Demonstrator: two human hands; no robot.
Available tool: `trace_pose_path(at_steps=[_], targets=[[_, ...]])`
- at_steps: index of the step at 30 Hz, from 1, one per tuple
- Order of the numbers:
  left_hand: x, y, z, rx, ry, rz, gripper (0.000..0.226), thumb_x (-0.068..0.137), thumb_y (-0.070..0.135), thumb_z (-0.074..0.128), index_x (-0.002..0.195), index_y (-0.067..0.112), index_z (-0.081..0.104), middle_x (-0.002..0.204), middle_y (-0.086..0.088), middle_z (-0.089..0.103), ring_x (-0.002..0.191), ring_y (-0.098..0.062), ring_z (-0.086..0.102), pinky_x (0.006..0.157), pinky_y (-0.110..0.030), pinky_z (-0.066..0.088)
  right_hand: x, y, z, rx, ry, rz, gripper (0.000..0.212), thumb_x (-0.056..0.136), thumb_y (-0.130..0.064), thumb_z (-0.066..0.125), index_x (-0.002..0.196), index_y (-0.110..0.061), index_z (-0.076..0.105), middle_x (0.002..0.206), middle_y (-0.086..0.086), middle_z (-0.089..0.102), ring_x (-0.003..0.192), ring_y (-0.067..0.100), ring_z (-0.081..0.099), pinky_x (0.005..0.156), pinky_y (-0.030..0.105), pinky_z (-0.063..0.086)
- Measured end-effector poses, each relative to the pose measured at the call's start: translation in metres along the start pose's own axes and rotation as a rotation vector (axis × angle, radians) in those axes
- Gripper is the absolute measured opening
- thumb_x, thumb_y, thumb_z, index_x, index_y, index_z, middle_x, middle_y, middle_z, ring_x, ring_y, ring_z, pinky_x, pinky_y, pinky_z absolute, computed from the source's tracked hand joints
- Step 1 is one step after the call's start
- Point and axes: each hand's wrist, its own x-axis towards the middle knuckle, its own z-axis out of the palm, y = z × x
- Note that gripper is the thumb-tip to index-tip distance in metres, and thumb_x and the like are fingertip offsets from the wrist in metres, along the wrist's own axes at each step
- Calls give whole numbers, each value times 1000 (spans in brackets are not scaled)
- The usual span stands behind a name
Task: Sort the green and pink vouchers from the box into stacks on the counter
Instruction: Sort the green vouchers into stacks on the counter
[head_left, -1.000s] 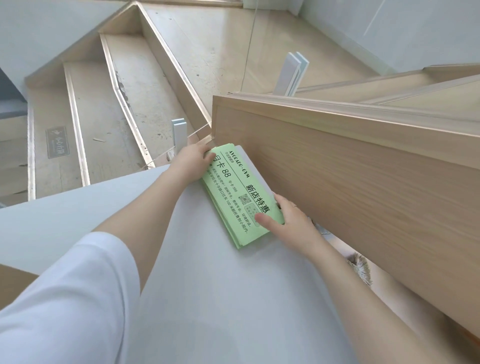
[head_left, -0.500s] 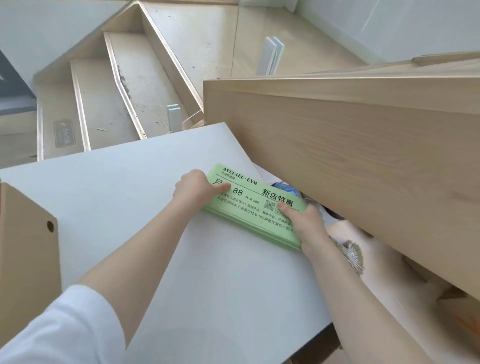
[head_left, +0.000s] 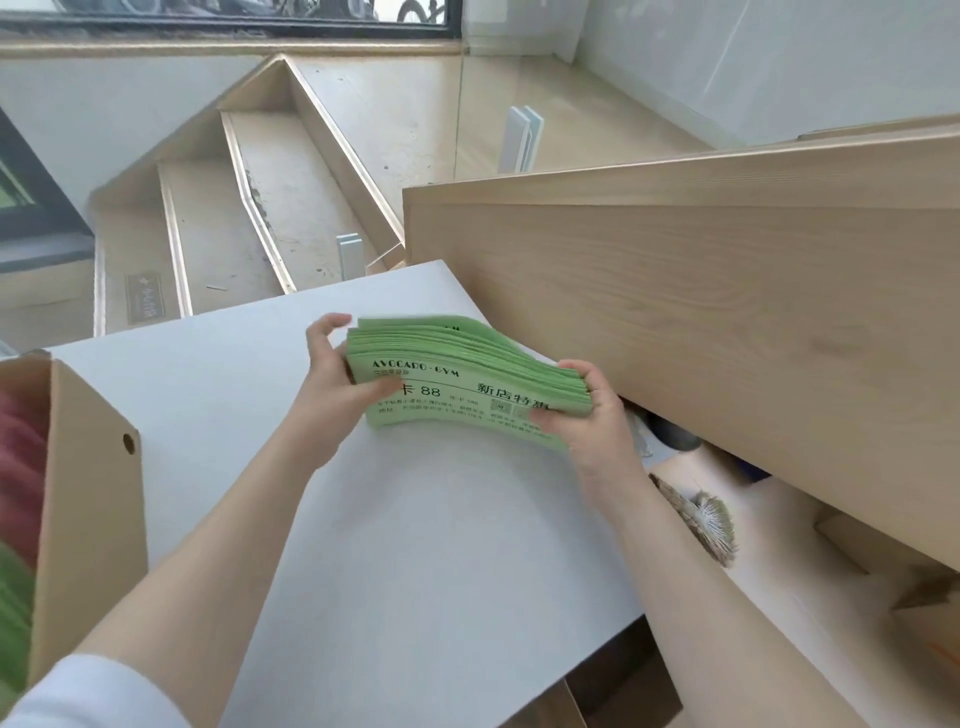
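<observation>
A thick stack of green vouchers is tilted up on its long edge above the white counter. My left hand grips its left end, thumb across the printed face. At the other end my right hand grips the stack with fingers behind and thumb in front. At the left edge stands the cardboard box, with pink vouchers and green vouchers blurred inside.
A tall wooden panel rises just right of the counter, close behind my right hand. Below it on the right lie a straw brush and cardboard pieces. Wooden stairs drop away beyond the counter's far edge.
The green stack lay flat on the counter by the wooden panel; both hands have now lifted and tilted it up, its sheets fanning. The view has pulled back, bringing the box in.
</observation>
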Motion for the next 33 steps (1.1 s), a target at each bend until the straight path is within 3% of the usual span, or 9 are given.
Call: trace_pose_path(at_steps=[3,6,9,13,16,21,25,30,33], targets=[[1,-3,0,-77,-29,-10,73,80,14,64,139,25,22,110,5,59,99,-8,60,79,-20,47,5,1,-2,8,-84,43,47,79,1,67,113,-27,52,107,2,65,92,9,64,69,18,52],[6,2,0,-156,-46,-9,32,84,30,46,110,12,52,96,1,64,89,-13,60,76,-27,44,9,1,-3,294,-54,79,42,81,-14,63,120,-20,49,103,0,65,87,8,66,65,19,52],[9,1,6,-226,-34,-34,47,84,42,42,109,3,51,101,-11,64,93,-19,62,86,-38,50,10,7,-1,422,-73,76,35,81,-18,59,115,-20,50,93,-4,68,87,11,65,67,25,54],[7,-11,5,-144,-72,-12,47,73,18,66,111,30,40,108,3,61,94,-8,64,74,-21,52,13,16,-1,358,-112,33,43,75,-9,56,115,-24,48,103,-2,65,98,15,61,86,34,51],[6,-17,-3,31,-127,-23,55,85,0,61,120,34,33,109,7,62,103,-15,61,84,-32,51,20,17,1,141,-37,-6,43,85,3,53,111,-31,47,108,0,59,96,10,59,85,29,50],[37,-10,-5,164,12,-11,58,83,0,62,127,32,42,109,6,64,103,-16,62,85,-36,52,43,10,20,-168,116,-68,47,88,1,55,121,-27,38,118,-7,51,99,7,56,90,24,46],[82,3,-10,274,159,-107,66,78,11,71,134,25,41,106,0,61,94,-20,63,84,-36,51,72,18,29,-419,137,106,46,87,-12,61,129,-10,43,119,-2,52,104,13,53,89,24,41],[99,-3,-13,56,293,-227,68,89,25,61,145,18,23,146,-7,36,130,-20,41,102,-32,33,95,32,47,-95,270,395,47,84,-10,66,126,-2,46,117,9,58,81,15,60,65,23,46],[79,-6,7,-135,422,-270,63,97,29,44,149,22,10,154,1,18,139,-15,22,106,-30,21,104,36,62,-33,338,395,48,84,-11,66,126,-2,44,109,6,56,90,19,59,72,26,46]])
